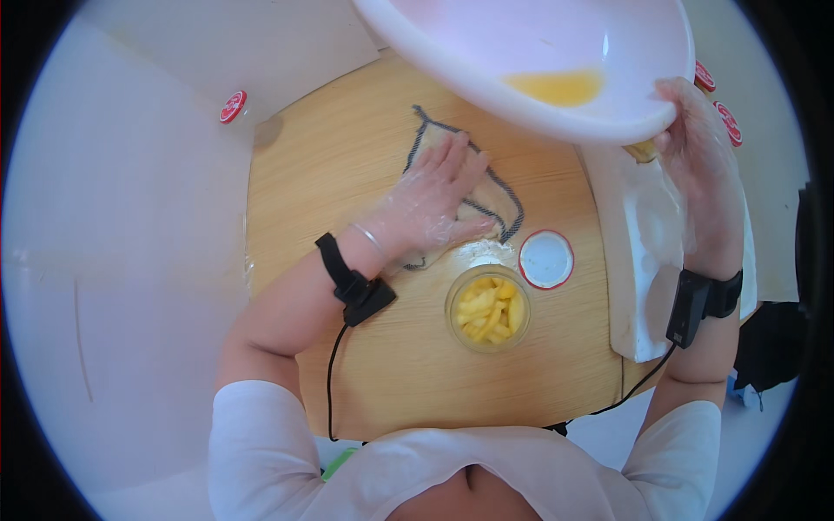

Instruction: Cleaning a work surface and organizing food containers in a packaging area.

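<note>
In the head view, my left hand (439, 195), in a clear plastic glove, lies flat with fingers spread on a beige cloth (499, 204) with dark edging. My right hand (691, 161), also gloved, grips the rim of a large white basin (417, 26), raised and tilted at the upper right, with some yellow liquid (556, 87) pooled inside. A clear round jar (486, 317) of yellow pieces, perhaps fruit, stands below the cloth, beside a white lid with a red rim (546, 259).
The wooden table (391, 382) is bordered by pale panels (122, 200) at left and back. A white foam block (634, 313) sits along the right side, partly behind my right arm. Red-and-white lids or discs (233, 107) show at both sides. Black wrist devices with cables are on my arms.
</note>
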`<control>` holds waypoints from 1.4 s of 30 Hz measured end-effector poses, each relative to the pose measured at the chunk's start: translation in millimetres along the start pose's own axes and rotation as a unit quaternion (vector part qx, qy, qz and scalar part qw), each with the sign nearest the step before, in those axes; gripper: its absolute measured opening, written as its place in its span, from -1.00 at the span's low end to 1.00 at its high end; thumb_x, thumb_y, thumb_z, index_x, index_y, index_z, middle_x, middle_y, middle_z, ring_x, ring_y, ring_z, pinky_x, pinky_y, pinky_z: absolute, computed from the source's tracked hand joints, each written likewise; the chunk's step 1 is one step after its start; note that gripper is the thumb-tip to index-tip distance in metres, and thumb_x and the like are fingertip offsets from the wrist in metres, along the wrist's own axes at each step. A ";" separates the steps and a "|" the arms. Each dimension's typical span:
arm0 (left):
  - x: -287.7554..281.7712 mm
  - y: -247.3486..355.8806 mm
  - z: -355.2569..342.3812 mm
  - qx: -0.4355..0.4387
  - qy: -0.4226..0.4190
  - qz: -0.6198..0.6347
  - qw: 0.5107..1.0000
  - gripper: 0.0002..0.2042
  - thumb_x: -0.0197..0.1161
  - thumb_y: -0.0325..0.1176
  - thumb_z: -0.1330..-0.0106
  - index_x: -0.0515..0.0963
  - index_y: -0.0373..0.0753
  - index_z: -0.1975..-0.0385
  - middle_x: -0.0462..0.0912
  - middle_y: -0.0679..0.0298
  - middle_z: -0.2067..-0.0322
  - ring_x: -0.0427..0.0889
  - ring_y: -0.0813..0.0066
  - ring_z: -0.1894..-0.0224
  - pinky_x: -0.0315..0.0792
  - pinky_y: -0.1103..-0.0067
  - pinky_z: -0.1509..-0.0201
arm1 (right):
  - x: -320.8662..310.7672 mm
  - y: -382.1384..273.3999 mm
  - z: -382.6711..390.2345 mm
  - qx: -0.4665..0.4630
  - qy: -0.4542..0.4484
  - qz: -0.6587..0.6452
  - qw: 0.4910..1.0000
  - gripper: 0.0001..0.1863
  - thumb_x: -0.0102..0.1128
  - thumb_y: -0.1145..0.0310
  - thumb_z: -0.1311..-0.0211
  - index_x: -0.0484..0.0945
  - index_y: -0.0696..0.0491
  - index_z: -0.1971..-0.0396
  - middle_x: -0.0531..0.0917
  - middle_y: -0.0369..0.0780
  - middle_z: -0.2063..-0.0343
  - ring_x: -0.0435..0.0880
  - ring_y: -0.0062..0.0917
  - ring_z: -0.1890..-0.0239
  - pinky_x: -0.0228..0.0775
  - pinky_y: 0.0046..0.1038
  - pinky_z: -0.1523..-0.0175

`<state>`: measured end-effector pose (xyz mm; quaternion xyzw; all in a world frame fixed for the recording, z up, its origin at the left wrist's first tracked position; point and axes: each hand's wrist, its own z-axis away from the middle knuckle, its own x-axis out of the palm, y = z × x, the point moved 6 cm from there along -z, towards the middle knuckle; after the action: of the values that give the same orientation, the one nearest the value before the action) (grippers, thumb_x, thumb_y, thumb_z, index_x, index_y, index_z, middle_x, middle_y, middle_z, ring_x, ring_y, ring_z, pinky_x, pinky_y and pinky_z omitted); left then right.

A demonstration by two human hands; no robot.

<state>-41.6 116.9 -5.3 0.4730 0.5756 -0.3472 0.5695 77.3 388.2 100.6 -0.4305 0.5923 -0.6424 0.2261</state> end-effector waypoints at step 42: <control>-12.6 -126.6 224.5 -0.380 0.057 -0.021 0.923 -0.47 -0.03 -0.15 -0.45 0.19 -0.14 -0.40 0.01 -0.02 -0.44 -0.09 -0.04 -0.49 -0.13 0.20 -0.50 | 80.6 51.3 44.8 0.066 -0.109 0.152 0.980 -0.69 0.06 0.32 -0.16 0.54 0.15 0.14 0.63 -0.31 0.47 0.55 -0.75 0.57 0.30 -0.72 0.60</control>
<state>-88.4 -135.0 -35.2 0.2283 0.7053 -0.0868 0.6655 60.3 288.3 71.3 -0.3866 0.5788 -0.5877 0.4125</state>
